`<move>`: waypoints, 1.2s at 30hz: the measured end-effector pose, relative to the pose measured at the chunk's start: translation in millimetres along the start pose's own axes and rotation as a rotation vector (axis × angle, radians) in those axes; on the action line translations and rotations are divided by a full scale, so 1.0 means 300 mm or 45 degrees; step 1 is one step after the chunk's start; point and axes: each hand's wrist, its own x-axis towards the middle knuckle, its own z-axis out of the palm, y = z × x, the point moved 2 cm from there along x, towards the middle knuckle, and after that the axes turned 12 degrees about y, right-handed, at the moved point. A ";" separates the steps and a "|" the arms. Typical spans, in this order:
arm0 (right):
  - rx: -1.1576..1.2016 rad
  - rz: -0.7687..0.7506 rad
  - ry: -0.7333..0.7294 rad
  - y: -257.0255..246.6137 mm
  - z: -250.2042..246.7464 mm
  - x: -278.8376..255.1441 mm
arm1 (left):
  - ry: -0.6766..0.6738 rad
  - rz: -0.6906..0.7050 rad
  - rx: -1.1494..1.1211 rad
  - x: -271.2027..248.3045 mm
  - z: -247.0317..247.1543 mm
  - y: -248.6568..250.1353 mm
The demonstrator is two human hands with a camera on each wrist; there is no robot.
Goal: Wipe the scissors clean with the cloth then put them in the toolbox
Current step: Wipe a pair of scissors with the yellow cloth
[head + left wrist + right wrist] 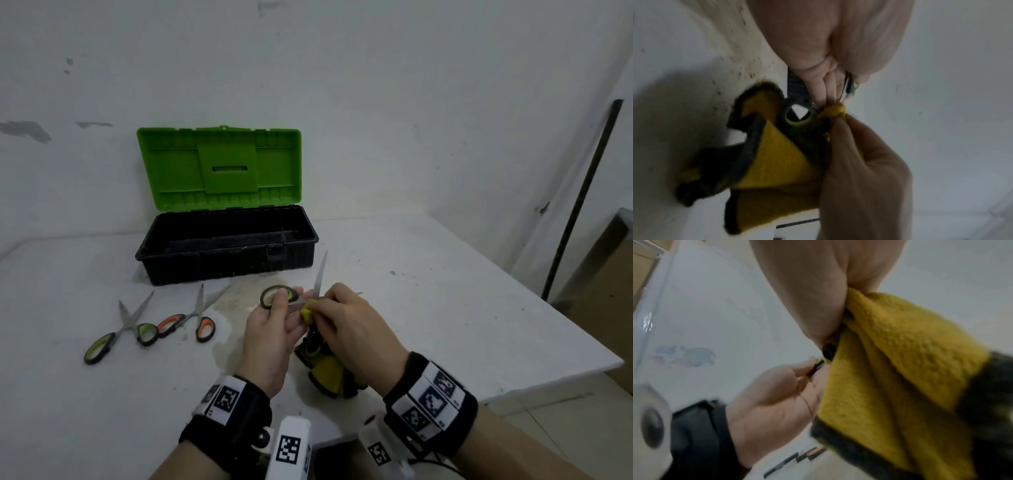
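Nearest, the right hand (349,322) is bunched tight round the yellow cloth (329,375), pinching a fold of it onto a blade of the open scissors (320,274); the rest of the cloth hangs below the wrist. Just left of it, the left hand (270,339) grips those scissors by a green-lined handle. Further left on the table (445,291) lie the green-handled scissors (118,330) and the orange-handled scissors (191,317). Beyond the hands stands the toolbox (226,246), lid up.

Scuffed white wall (376,85); stained white table (445,291).
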 end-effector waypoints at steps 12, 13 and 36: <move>0.008 0.055 0.048 0.004 -0.008 0.028 | 0.012 0.008 -0.002 0.002 -0.011 0.002; 0.002 0.083 0.089 0.019 -0.022 0.034 | 0.024 0.014 -0.001 0.006 -0.016 0.006; -0.032 0.285 0.059 0.176 -0.065 0.033 | 0.060 -0.118 -0.089 0.057 -0.008 -0.002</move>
